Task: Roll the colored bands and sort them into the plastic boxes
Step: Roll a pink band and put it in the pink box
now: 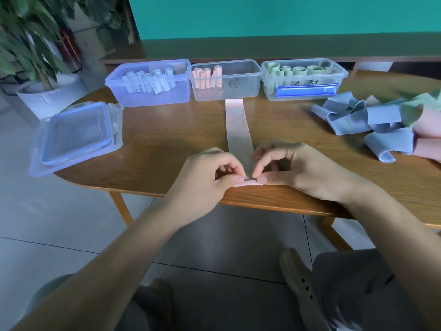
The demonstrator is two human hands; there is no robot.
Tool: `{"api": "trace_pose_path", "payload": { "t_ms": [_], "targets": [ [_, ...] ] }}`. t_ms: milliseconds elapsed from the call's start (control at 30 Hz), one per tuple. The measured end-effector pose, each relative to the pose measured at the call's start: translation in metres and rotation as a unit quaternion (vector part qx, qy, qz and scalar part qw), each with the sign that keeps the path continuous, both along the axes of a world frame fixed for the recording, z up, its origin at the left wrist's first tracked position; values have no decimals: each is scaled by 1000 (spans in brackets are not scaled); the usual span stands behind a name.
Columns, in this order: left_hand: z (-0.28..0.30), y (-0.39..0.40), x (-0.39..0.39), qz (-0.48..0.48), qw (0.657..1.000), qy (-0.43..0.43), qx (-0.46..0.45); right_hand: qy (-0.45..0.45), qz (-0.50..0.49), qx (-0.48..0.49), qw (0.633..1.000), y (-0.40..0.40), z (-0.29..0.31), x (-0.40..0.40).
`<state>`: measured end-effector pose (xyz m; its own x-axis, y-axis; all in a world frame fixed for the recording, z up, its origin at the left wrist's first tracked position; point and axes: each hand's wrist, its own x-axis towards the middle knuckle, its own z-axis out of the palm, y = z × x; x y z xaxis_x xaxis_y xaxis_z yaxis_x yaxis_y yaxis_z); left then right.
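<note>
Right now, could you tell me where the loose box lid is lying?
In the head view, the lid lies at the table's left edge, in front of the left-hand box.

Office or common room, wooden table (167,130), tiled floor (59,211), teal wall (286,15), potted plant (35,44) in the corner

My left hand (210,174) and right hand (290,167) pinching the near end of a long pink band (236,125), flat on my wooden table (167,134), three clear plastic boxes (225,80) behind

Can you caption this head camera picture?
Both hands pinch a pink band's near end, starting its roll.
</note>
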<state>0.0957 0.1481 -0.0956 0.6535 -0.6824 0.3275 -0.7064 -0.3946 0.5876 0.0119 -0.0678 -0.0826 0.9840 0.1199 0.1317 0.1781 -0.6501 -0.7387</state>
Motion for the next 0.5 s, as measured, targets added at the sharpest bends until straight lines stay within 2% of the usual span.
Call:
{"api": "trace_pose_path", "payload": {
  "t_ms": [167, 500],
  "targets": [
    [-4, -1, -1, -22, 999, -24, -3, -6, 13, -29, 999, 0, -5, -10],
    [-8, 5, 0, -51, 995, -79, 15, -38, -22, -70, 997, 7, -6, -7]
  ]
}}
